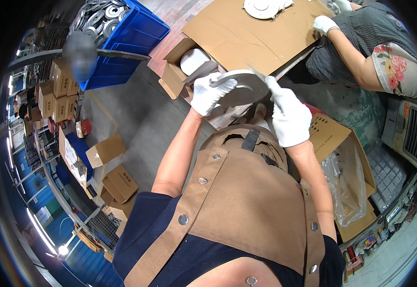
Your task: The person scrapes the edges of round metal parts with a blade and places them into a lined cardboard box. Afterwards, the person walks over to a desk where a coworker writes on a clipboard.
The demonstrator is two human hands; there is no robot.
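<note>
In front of my brown apron I hold a round grey metal disc-shaped part [239,95] with a raised rim, tilted up. My left hand [211,94], in a white glove, is closed on its left edge. At the disc's right edge is my right hand [289,115], also white-gloved, with its fingers closed together. A thin, blurred sliver [256,71] shows by its fingertips, too smeared to name. Just beyond the disc, an opened carton [172,71] contains a white round part [195,61].
A cardboard-covered table [237,38] bears a pale round casting [266,7]. Across it, another person's gloved hand [324,25] rests near the edge. A blue bin [132,43] of metal rings stands far left. At right is a carton with a plastic liner [345,186].
</note>
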